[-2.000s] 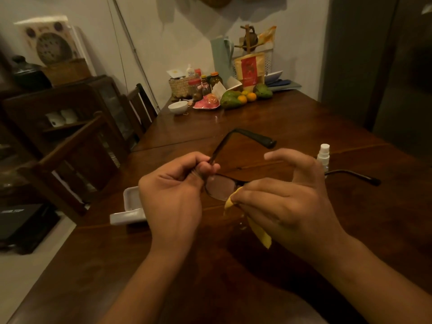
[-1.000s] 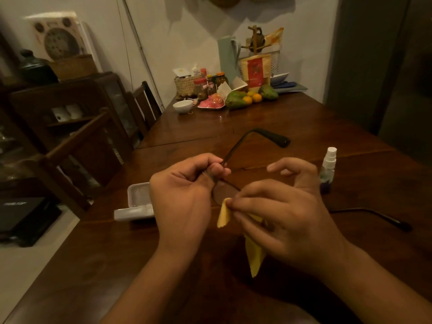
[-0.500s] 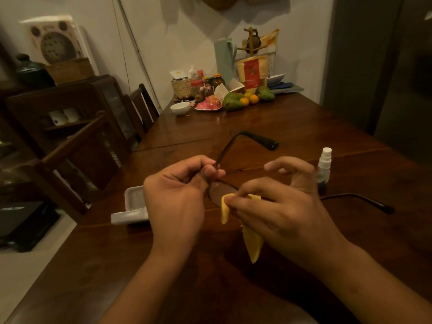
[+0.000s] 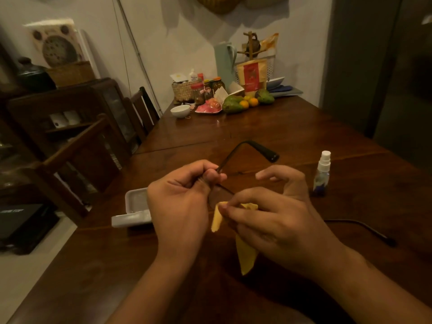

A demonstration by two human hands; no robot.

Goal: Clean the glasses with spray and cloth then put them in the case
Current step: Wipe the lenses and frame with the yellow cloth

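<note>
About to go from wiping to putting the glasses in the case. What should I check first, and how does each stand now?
1. Grip on the frame: the left hand pinches the glasses near the hinge. Ok.
2. Cloth on the lens: the right hand pinches the yellow cloth against the lens. Ok.
3. Lens clean: the picture is too dim to judge. Cannot tell.
4. Temples folded for the case: both are spread. Not ok.
5. Case ready: the white case lies open on the table beside the left hand. Ok.
6. Spray bottle: upright, apart from both hands. Ok.
</note>
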